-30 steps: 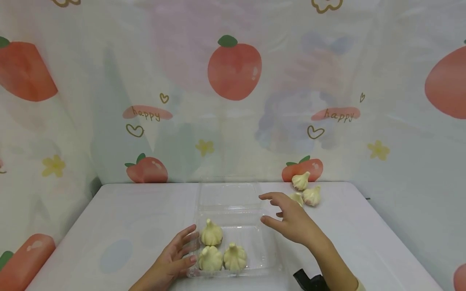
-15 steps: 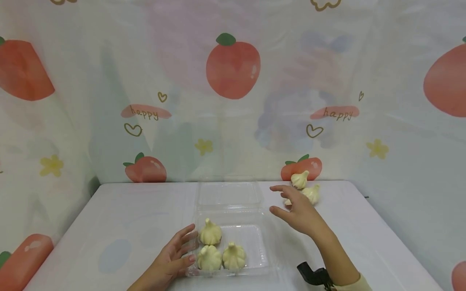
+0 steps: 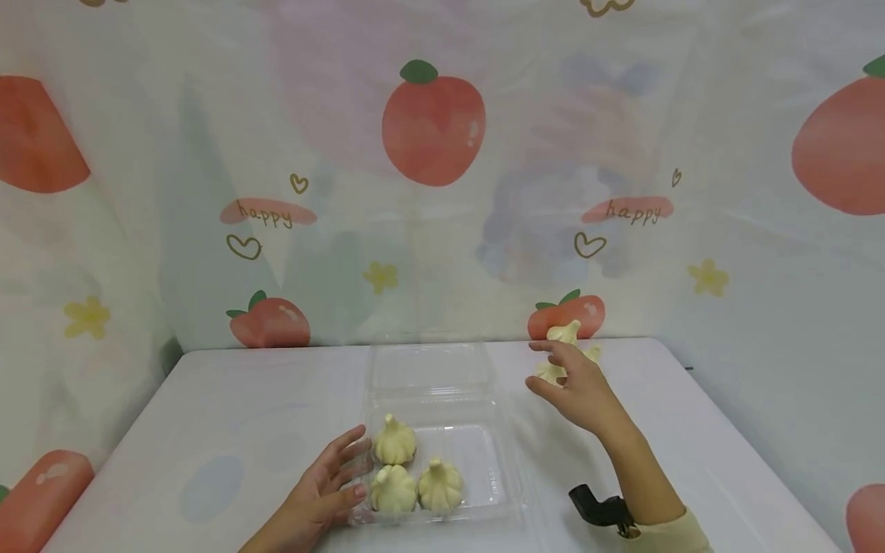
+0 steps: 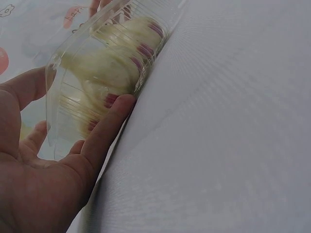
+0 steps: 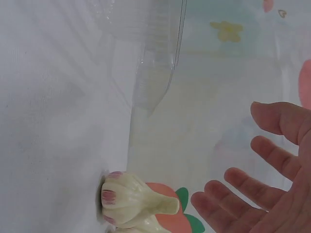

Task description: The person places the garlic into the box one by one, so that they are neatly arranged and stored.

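Observation:
In the head view, a clear plastic clamshell box [image 3: 494,461] with its lid raised at the back holds three garlic bulbs [image 3: 441,485] in its left part. My left hand [image 3: 321,488] rests against the box's left side, fingers spread and fairly straight. The left wrist view shows its fingertips touching the clear wall [image 4: 73,87], with garlic [image 4: 109,68] behind it. My right hand [image 3: 577,388] reaches over the back right of the table, fingers apart and holding nothing. Beside it are more garlic bulbs [image 3: 563,332], partly hidden by the hand. One bulb [image 5: 129,201] lies below its fingers in the right wrist view.
The white table [image 3: 276,430] meets a printed backdrop [image 3: 442,253] along its back edge. A black wrist-mounted device [image 3: 600,508] hangs under the right forearm. The raised box lid [image 3: 429,369] stands left of the right hand.
My right hand has moved right and away from the box, to the garlic bulbs at the back. The left hand stays at the box's side. The head view has shifted slightly.

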`<state>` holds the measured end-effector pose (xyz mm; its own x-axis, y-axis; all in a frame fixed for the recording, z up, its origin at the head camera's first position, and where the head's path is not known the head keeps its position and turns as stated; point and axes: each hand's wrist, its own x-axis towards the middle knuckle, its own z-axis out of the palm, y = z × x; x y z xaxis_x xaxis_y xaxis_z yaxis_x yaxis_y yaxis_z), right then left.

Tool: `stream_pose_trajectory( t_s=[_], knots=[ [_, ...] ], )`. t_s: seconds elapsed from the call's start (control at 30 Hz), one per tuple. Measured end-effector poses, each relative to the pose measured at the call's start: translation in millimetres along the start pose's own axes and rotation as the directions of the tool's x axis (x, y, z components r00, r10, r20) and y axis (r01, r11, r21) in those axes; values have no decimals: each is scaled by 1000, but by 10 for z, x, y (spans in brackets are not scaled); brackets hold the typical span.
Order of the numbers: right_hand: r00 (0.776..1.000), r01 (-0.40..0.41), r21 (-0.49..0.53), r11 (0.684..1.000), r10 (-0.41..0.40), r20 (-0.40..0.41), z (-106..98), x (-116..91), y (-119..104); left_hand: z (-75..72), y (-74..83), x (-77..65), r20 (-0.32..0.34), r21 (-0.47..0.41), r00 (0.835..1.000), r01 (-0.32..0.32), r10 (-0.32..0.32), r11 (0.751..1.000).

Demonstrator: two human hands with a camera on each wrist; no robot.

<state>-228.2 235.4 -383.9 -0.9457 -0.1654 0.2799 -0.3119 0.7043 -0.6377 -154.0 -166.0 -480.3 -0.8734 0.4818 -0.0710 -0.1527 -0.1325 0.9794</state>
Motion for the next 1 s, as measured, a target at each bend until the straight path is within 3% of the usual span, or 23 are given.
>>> stream_pose_trajectory(
  t_s=[0.57, 1.0],
  knots=[
    [996, -16, 8, 1000, 17, -88, -163, 25, 226, 3, -12, 3, -5, -17, 1000, -6, 6, 1000],
    [992, -109, 36, 993, 111, -57, -127, 48, 437, 6, -5, -2, -6, -1, 1000, 3, -3, 1000]
  ],
)
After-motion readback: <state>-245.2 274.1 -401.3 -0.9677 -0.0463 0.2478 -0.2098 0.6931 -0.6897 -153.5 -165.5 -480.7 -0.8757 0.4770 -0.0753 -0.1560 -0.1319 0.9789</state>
